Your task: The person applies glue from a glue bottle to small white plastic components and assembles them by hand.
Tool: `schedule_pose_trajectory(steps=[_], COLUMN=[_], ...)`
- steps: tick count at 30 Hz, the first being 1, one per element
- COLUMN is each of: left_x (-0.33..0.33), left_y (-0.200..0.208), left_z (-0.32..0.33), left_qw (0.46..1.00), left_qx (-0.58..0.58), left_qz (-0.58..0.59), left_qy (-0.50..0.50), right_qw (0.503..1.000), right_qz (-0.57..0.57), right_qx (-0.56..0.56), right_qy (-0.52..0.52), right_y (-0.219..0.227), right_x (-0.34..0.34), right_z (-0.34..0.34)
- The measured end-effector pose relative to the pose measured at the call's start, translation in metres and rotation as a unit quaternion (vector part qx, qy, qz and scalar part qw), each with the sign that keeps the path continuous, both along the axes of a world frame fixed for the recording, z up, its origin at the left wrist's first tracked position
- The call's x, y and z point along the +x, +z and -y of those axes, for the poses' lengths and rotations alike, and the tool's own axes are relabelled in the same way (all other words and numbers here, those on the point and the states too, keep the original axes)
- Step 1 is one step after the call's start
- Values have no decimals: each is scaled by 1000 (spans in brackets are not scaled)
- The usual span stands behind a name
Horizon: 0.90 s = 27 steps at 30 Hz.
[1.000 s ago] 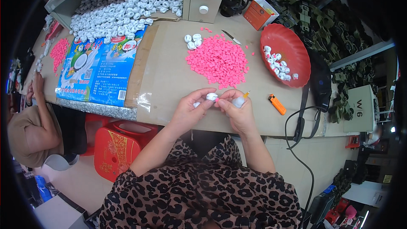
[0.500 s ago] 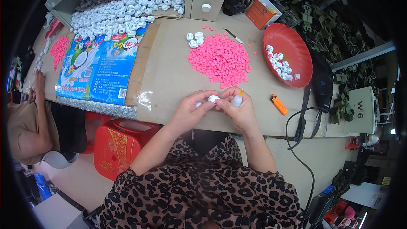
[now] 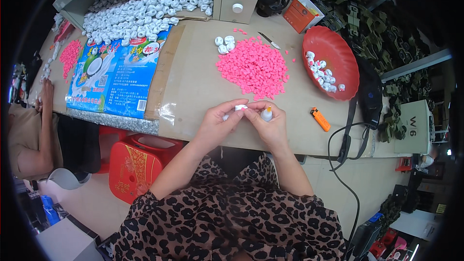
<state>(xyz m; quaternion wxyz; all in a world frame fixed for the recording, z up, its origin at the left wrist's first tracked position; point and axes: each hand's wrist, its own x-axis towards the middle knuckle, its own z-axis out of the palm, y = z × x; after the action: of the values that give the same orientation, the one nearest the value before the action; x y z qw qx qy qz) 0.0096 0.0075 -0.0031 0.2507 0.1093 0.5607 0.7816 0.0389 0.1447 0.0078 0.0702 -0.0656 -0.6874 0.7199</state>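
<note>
My left hand (image 3: 217,124) pinches a small white round part (image 3: 239,108) at the near edge of the table. My right hand (image 3: 268,124) presses its fingertips against that same part and also grips a small white bottle (image 3: 266,112) with an orange tip. Just beyond my hands lies a heap of small pink pieces (image 3: 253,66). Three white round parts (image 3: 224,44) sit at the heap's far left corner.
A red bowl (image 3: 340,53) with several white parts is at the right, with an orange lighter (image 3: 320,119) and black cable (image 3: 344,140) nearby. A large pile of white parts (image 3: 135,12) lies far left, beside a blue printed sheet (image 3: 114,77). Another person (image 3: 30,135) sits at left.
My hands have stayed together on the white part. The pink piece seen at my fingertips earlier is hidden now, and the bottle's tip has tilted more upright.
</note>
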Motion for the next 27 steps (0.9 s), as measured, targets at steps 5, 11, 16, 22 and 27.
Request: schedule_pose_trajectory(steps=[5,11,16,22,27], left_x=[1,1,0,-2,-8], left_y=[2,1,0,-2,7], left_z=[0,-1,0,-2,1], left_qw=[1000,1000,1000,998,993], left_qx=[-1,-10,-5,-17,60], left_qz=[13,-5,4,-54,85], left_qy=[8,20,17,23,46], right_qw=[1000,1000,999,999,1000], right_qz=[15,25,39,32,21], right_qx=[-12,9,16,7,-12], right_qy=[11,-1,-20,-28,-1], right_y=[1,1,-3,-9,-3], right_x=[1,2,2,1,4], right_z=[0,2,7,6,-1])
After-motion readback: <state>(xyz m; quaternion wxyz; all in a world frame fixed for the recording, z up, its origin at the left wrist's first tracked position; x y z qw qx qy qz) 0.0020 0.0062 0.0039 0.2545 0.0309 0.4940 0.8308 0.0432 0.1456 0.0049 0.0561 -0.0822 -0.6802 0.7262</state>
